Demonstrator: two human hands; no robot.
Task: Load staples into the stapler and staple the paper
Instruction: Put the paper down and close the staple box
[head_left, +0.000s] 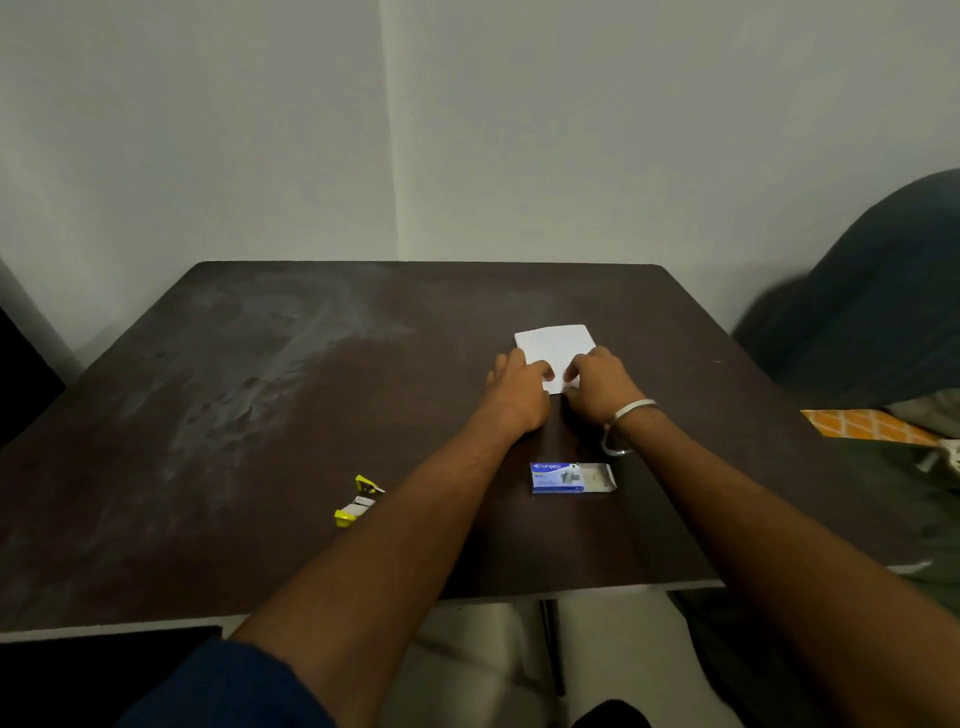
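Both hands, left (519, 375) and right (597, 376), pinch the paper's (556, 345) near edge toward the counter's (260, 415) far right, apparently squaring it. Stapler (358, 501) and open staple box (571, 478) lie untouched nearer the front edge.

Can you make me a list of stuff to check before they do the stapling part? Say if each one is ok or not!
1. Paper held: ok. The left hand and right hand both pinch the near edge of the white paper.
2. Paper flat on the table: ok, as far as the view shows.
3. Stapler within reach: ok. The yellow stapler lies beside the left forearm, but no hand is on it.
4. Staples loaded in the stapler: cannot tell; too small to see.
5. Staple box open: ok, its right end looks pulled out.
6. A hand free for the stapler: not ok; both are on the paper.
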